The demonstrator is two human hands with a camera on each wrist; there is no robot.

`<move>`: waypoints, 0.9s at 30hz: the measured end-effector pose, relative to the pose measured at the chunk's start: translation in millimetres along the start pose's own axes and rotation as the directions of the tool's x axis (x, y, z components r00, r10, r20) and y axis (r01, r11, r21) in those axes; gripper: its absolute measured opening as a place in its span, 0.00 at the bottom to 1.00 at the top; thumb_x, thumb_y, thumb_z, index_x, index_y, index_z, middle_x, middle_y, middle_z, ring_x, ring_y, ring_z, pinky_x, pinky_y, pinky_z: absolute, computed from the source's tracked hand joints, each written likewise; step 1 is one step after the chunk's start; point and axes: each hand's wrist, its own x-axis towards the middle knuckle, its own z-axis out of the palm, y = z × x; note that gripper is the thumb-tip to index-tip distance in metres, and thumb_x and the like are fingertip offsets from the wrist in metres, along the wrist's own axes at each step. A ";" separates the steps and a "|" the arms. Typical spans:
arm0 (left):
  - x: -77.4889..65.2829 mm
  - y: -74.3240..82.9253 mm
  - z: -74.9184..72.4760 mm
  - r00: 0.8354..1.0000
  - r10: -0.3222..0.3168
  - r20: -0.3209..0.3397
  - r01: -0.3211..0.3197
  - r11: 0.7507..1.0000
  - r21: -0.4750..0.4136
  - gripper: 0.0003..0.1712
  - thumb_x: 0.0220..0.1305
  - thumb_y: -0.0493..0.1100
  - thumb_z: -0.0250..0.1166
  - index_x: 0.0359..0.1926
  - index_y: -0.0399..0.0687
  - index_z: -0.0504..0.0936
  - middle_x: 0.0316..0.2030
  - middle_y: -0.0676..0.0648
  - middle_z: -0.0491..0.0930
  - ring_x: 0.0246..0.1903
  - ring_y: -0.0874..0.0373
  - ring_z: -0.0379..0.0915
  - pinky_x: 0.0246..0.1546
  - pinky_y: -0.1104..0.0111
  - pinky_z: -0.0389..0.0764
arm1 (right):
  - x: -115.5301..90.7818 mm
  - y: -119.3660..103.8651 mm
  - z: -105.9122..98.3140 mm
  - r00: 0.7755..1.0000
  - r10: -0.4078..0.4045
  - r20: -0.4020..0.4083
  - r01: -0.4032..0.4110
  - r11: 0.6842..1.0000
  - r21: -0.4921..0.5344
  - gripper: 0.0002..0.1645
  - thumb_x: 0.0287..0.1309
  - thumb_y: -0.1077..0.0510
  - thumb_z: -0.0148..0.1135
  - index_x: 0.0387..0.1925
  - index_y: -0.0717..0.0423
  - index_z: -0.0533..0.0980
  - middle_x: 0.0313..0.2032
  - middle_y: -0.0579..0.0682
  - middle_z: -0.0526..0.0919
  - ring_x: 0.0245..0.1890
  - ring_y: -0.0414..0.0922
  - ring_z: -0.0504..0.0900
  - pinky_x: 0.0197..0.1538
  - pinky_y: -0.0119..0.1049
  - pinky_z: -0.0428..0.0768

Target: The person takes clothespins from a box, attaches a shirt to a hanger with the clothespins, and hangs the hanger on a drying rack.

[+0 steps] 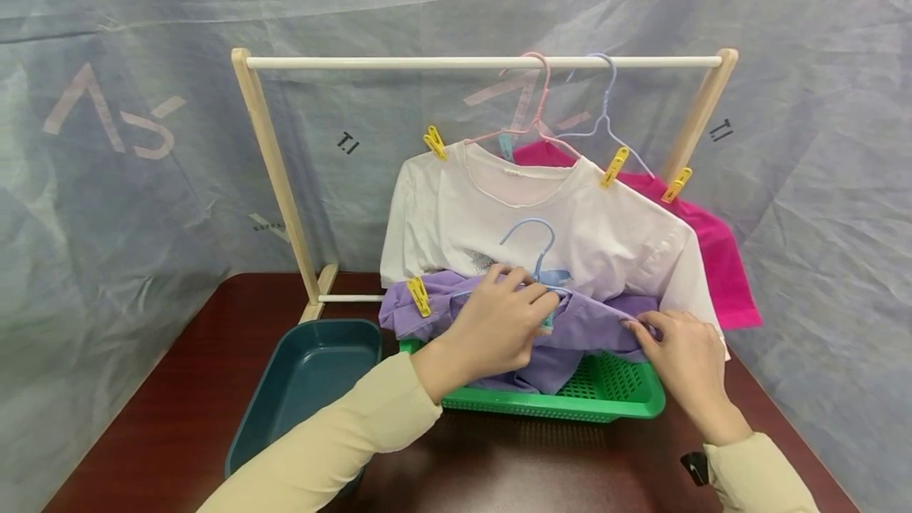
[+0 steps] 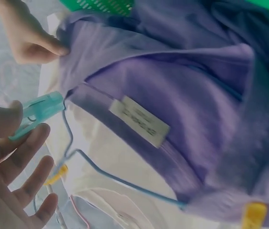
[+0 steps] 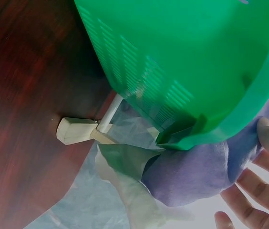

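My left hand point(image 1: 499, 323) pinches a teal clothespin point(image 2: 41, 112) between thumb and fingers, beside the neckline of a purple shirt point(image 1: 591, 331). In the left wrist view, the clothespin's tip meets the edge of the purple cloth near a blue wire hanger point(image 2: 125, 182). That hanger runs inside the shirt, its hook standing free above the collar. A yellow clothespin point(image 1: 419, 297) sits on the shirt's left shoulder. My right hand point(image 1: 687, 362) pinches the shirt's right end between thumb and fingers. The shirt's lower part lies in a green basket point(image 1: 556, 404).
Behind, a rack point(image 1: 356, 63) carries a white shirt point(image 1: 427, 212) on a pink hanger and a magenta garment point(image 1: 730, 275) on a lilac hanger, both with yellow clothespins. A dark teal tub point(image 1: 313, 370) stands left of the basket on the brown table point(image 1: 164, 394).
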 end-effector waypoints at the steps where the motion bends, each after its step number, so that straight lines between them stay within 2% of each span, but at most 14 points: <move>1: 2.6 1.7 1.5 1.000 0.007 -0.004 -0.007 1.000 0.000 0.05 0.53 0.44 0.60 0.31 0.53 0.72 0.29 0.56 0.76 0.40 0.56 0.71 0.48 0.61 0.67 | -0.1 0.1 0.2 1.000 -0.001 0.000 0.001 1.000 -0.001 0.10 0.37 0.56 0.72 0.23 0.58 0.82 0.18 0.53 0.80 0.20 0.54 0.77 0.21 0.45 0.65; 7: 19.9 12.7 10.9 0.999 0.034 -0.002 -0.034 0.999 0.028 0.06 0.57 0.48 0.57 0.35 0.55 0.74 0.34 0.58 0.79 0.42 0.58 0.71 0.48 0.63 0.68 | -0.3 0.3 1.1 1.000 -0.008 -0.001 0.008 1.000 -0.004 0.11 0.36 0.56 0.72 0.23 0.58 0.82 0.17 0.52 0.79 0.19 0.54 0.77 0.19 0.43 0.64; 14: 41.5 21.5 19.5 0.999 0.036 0.019 -0.037 0.996 0.076 0.09 0.59 0.52 0.56 0.38 0.58 0.74 0.35 0.60 0.77 0.44 0.61 0.71 0.49 0.64 0.67 | -1.4 0.1 1.4 1.000 -0.003 0.003 0.003 1.000 -0.006 0.11 0.36 0.57 0.73 0.23 0.59 0.82 0.15 0.52 0.78 0.18 0.54 0.76 0.18 0.41 0.62; 22: 57.8 26.3 27.6 0.997 0.025 0.073 -0.033 0.993 0.111 0.13 0.56 0.46 0.55 0.43 0.60 0.76 0.39 0.62 0.78 0.45 0.62 0.71 0.51 0.63 0.67 | -2.4 -0.6 0.7 1.000 -0.004 0.005 0.004 1.000 -0.004 0.11 0.36 0.57 0.73 0.23 0.59 0.81 0.17 0.53 0.79 0.19 0.55 0.77 0.19 0.43 0.64; 27: 63.2 27.0 33.5 0.995 0.014 0.095 -0.026 0.992 0.125 0.13 0.54 0.45 0.55 0.43 0.62 0.76 0.40 0.63 0.78 0.47 0.62 0.70 0.52 0.62 0.66 | -2.2 -0.9 -0.6 1.000 -0.009 0.004 0.009 1.000 -0.009 0.11 0.35 0.57 0.73 0.23 0.59 0.81 0.17 0.53 0.79 0.19 0.56 0.77 0.19 0.43 0.64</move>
